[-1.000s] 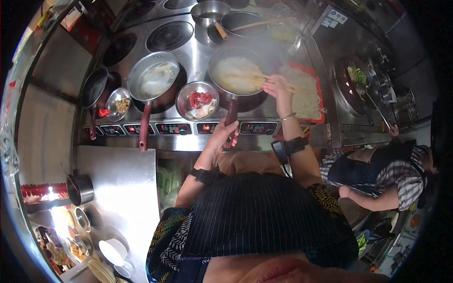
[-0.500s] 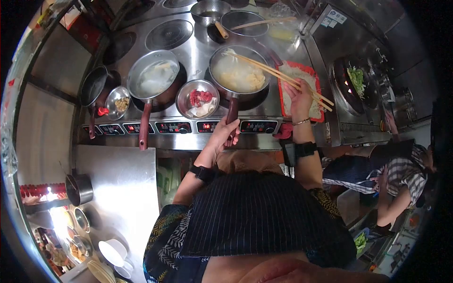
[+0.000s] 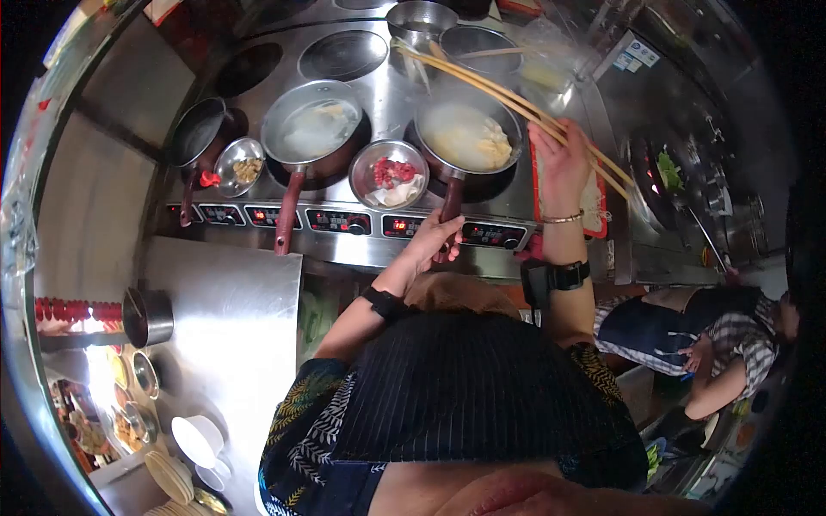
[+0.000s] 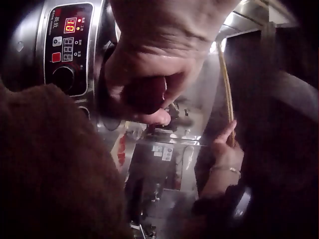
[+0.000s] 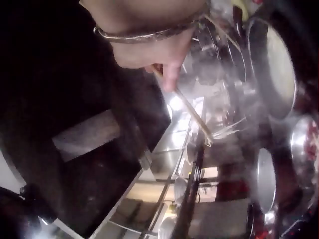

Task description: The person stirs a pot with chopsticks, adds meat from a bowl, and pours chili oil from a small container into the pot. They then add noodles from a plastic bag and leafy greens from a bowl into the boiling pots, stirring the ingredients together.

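Left hand grips the dark red handle of the noodle pan at the near edge of the cooktop. Right hand pinches the chopsticks. They were stirring in that pan a second ago and now slant clear above it, so the stirring looks paused.

Your left hand grips the handle of the noodle pan; a meat bowl sits just left of it, a second pan further left. Your right hand holds chopsticks over the tray to the pan's right.
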The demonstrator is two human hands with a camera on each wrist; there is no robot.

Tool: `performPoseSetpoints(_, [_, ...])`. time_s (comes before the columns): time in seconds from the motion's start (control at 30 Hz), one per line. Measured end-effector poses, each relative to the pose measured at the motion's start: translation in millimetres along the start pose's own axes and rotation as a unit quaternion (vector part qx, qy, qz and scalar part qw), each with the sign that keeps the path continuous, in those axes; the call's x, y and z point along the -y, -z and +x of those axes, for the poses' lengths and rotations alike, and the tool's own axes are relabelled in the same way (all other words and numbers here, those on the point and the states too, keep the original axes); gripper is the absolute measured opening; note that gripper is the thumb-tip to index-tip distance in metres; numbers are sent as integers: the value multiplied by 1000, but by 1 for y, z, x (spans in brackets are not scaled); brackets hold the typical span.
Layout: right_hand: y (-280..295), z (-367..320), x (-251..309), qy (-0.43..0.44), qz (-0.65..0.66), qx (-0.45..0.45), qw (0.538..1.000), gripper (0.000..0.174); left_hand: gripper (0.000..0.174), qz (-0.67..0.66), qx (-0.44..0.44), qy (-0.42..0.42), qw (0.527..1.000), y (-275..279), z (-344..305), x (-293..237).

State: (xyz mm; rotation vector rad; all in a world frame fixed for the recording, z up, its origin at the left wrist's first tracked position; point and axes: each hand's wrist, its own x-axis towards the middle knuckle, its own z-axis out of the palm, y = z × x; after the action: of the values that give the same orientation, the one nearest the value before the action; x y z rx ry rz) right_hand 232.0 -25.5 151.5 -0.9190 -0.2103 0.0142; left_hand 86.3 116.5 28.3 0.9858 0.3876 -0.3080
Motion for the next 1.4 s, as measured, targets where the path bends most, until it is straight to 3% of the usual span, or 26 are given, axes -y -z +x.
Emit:
performPoseSetpoints(0.1, [-41,3,-35,-34,16,49,998,28,27,5,-3,-4,1000,-1,-2,-2])
performPoseSetpoints(0.17, [-73,-8,-51,-84,-16,132,988,27,26,3,-2,-7,1000,-1,-1,-2])
performPoseSetpoints(0.3, [-89,-15,-61,-140,-75,180,971,30,26,7,-8,-4,1000,1,-1,-2])
performPoseSetpoints(0.43, [-47,-3,-31,-89,-102,155,979,31,27,9,6,-9,1000,2,-4,-3])
performPoseSetpoints(0.5, [-21,4,-15,-35,-116,76,990,29,25,5,14,-21,1000,3,-2,0])
performPoseSetpoints(0.63, [33,15,-9,-56,-141,-10,988,27,20,10,6,-11,1000,3,1,1])
performPoseSetpoints(0.7, [54,14,-24,-71,-126,-12,989,26,18,16,2,-10,1000,3,1,2])
performPoseSetpoints(0.87, [64,3,-72,-122,-114,-19,986,23,20,21,-5,-11,1000,-2,-3,-2])
performPoseSetpoints(0.97, [66,-1,-74,-137,-118,-6,983,22,24,24,-9,-11,1000,-6,-4,-4])
performPoseSetpoints(1.17, [91,15,-49,-34,-198,-35,979,20,25,4,-13,-19,1000,-3,-1,3])
performPoseSetpoints(1.4, [99,8,-13,12,-140,-87,986,22,24,2,-23,-10,1000,-4,-2,2])
